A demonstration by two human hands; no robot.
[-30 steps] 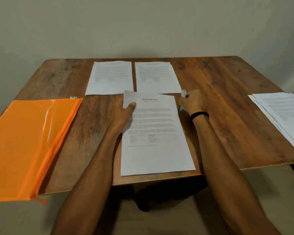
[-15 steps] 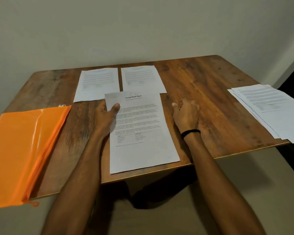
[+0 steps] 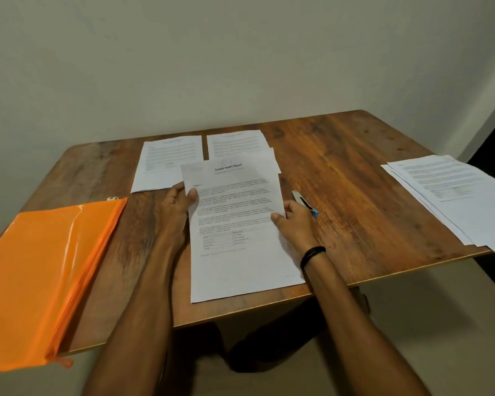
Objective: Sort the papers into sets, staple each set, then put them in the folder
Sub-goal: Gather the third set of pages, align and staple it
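A printed paper set headed "Sample Health Report" (image 3: 237,224) lies on the wooden table (image 3: 355,181) in front of me, its far end lifted. My left hand (image 3: 180,207) pinches its upper left edge with the thumb on top. My right hand (image 3: 295,224) grips its right edge, thumb on the page. A small stapler (image 3: 305,202) with a blue end lies just beyond my right hand. Two more sheets (image 3: 169,161) (image 3: 237,144) lie side by side at the back. An orange zip folder (image 3: 40,275) rests at the left.
A loose stack of printed papers (image 3: 452,195) sits at the table's right edge, overhanging slightly. The folder overhangs the near left edge. A wall stands right behind the table. A small white object (image 3: 112,198) shows at the folder's far corner.
My right hand left the table and took hold of the paper's right edge, uncovering the stapler. The paper's far end rose off the table. The camera view shifted upward.
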